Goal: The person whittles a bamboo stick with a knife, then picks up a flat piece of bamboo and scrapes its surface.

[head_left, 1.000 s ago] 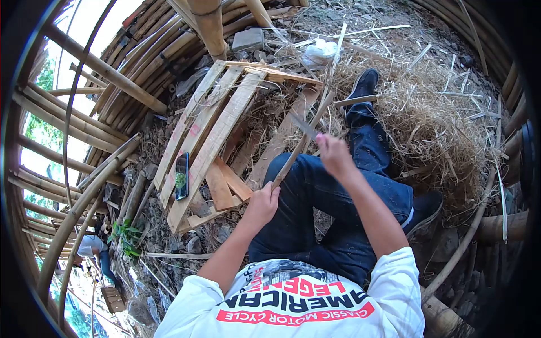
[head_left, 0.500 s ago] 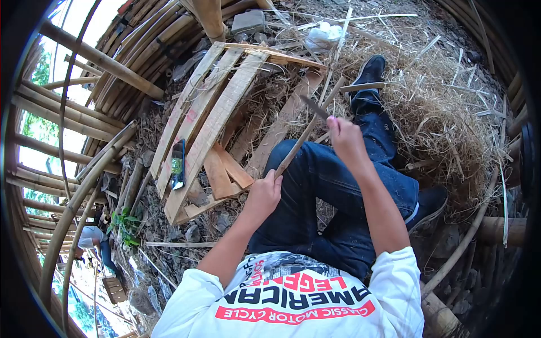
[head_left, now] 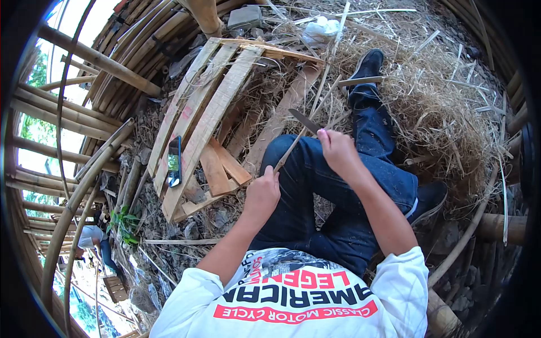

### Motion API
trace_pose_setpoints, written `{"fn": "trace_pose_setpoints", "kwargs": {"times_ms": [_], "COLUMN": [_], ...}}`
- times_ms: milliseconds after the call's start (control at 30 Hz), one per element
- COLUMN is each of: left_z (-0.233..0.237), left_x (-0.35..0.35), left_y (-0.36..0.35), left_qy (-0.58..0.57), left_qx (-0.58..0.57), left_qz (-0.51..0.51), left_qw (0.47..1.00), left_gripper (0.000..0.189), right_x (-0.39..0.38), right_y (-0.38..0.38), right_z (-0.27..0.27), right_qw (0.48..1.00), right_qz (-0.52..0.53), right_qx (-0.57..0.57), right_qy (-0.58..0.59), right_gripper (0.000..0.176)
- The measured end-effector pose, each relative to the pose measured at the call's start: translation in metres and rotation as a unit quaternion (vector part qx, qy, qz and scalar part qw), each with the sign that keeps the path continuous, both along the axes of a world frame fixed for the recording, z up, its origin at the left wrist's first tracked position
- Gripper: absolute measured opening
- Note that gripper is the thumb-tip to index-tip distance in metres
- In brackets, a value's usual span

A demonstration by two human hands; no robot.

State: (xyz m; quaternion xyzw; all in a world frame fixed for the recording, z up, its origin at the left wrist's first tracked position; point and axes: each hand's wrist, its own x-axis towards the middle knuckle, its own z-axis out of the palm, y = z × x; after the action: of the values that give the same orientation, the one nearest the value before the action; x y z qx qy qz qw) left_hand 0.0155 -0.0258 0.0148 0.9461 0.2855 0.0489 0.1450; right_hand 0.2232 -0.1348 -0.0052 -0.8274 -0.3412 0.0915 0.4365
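Observation:
My left hand is closed around the near end of a thin bamboo strip, which slants up and away across my bent knee. In my right hand is a knife, its dark blade pointing up and to the left. The blade crosses over the strip a short way beyond my left hand. Most of the knife's handle is hidden in my fist. Light shavings dot the jeans beneath my hands.
A wooden slatted pallet lies at the left, with a phone on its slats. Dry shavings heap up at the right, near a plastic bag. Bamboo poles line the left. Another person is farther off.
My right hand and the knife have moved left and slightly down, toward my left hand. The strip has turned a little, and my left hand has shifted slightly down.

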Motion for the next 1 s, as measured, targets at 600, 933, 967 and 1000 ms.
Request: {"fn": "trace_pose_setpoints", "kwargs": {"times_ms": [600,933,967,1000], "left_z": [0.003,-0.004,-0.003,-0.001], "left_x": [0.001,-0.001,0.0,0.0], "left_y": [0.002,0.001,0.001,0.001], "left_qy": [0.005,-0.007,-0.012,-0.012], "left_qx": [0.002,-0.02,-0.016,-0.016], "left_qz": [-0.012,-0.006,-0.008,-0.005], "left_qw": [1.0,1.0,1.0,1.0], "left_gripper": [0.017,0.018,0.018,0.018], "right_x": [0.019,-0.02,-0.012,-0.004], "right_y": [0.003,-0.004,-0.004,-0.002], "right_z": [-0.006,0.002,0.0,0.003], "right_qw": [0.996,0.999,0.999,0.999], "right_qz": [-0.085,-0.022,-0.018,-0.031], "right_qx": [-0.002,-0.008,-0.018,0.02], "right_qy": [0.005,0.031,0.019,0.036], "right_gripper": [0.039,0.039,0.041,0.042]}}
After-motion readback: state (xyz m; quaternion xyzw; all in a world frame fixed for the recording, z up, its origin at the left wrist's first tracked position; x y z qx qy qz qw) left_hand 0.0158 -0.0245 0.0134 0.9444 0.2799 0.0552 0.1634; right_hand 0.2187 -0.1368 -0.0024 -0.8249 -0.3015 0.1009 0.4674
